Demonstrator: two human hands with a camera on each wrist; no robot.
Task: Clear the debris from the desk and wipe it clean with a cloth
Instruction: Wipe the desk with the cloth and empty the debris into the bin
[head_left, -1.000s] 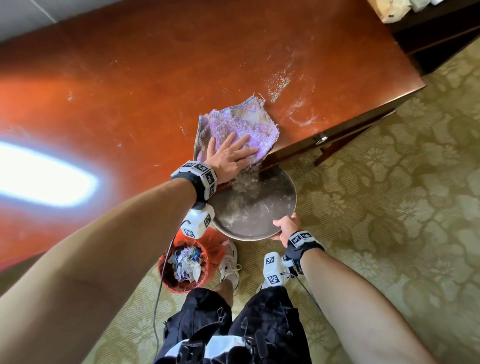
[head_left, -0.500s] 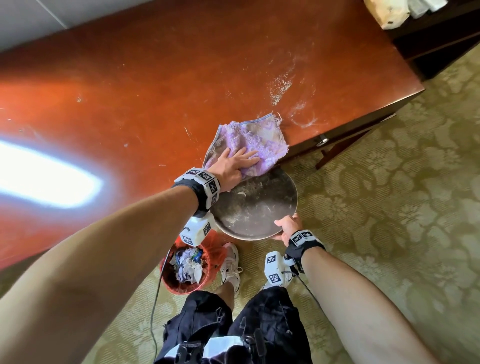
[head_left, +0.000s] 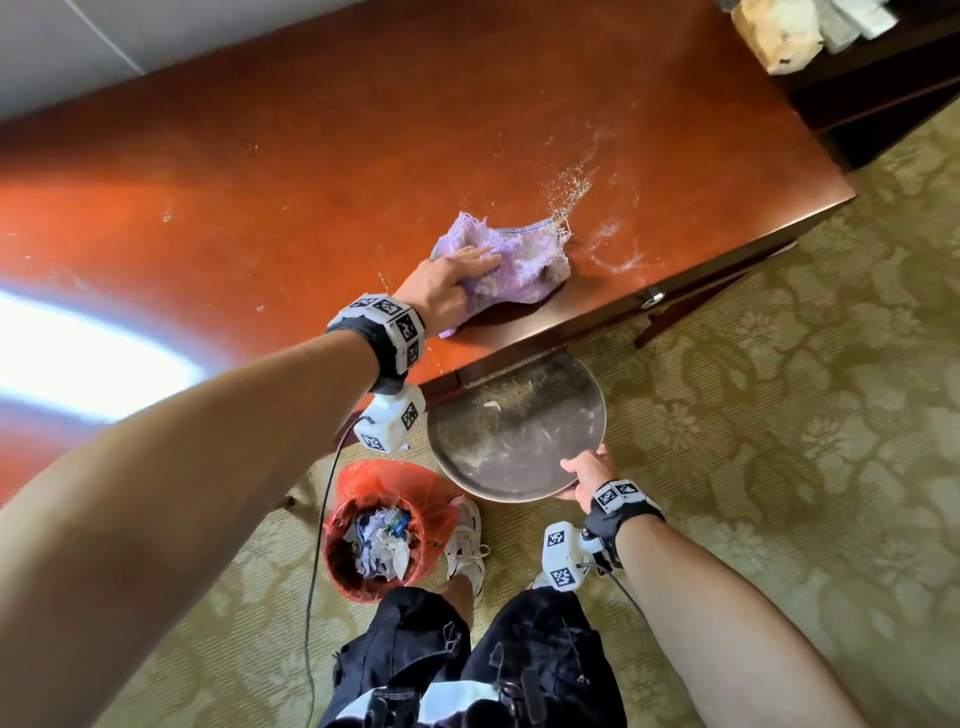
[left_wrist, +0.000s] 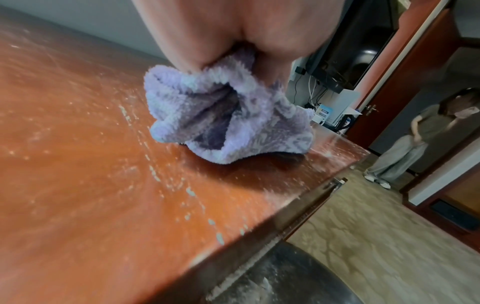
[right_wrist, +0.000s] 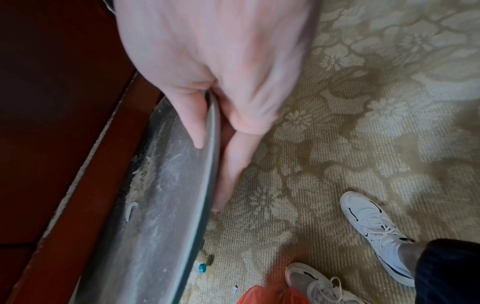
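The left hand (head_left: 441, 288) has its fingers (head_left: 480, 255) bunched into a purple cloth (head_left: 511, 265), gripping a fold of it and pressing it down on the reddish wooden counter (head_left: 311, 171) close to the front edge. From the wrist view the cloth (left_wrist: 221, 121) is crumpled into folds under the hand (left_wrist: 221, 30). At about two o'clock from the cloth lies a scatter of pale crumbs and powder (head_left: 571, 182), with a whitish smear (head_left: 621, 254) at three o'clock, just beside the cloth's frayed corner. Small specks (left_wrist: 189, 191) run along the counter towards the edge.

Below the counter's front edge, at six o'clock from the cloth, the right hand (head_left: 589, 475) holds a round metal tray (head_left: 514, 431) by its near rim, thumb on top and fingers (right_wrist: 233, 164) underneath, clamped on the rim. The tray's far edge is tucked against the counter front. In the tray lie dust, fine crumbs and a few pale shreds (right_wrist: 137, 181), gathered along the side nearest the counter.

At eight o'clock from the tray a bin with an orange liner (head_left: 379, 530) stands on the patterned carpet (head_left: 779, 415), holding crumpled paper and wrappers (head_left: 382, 540). A bottle cap (right_wrist: 202, 267) lies on the carpet near it.
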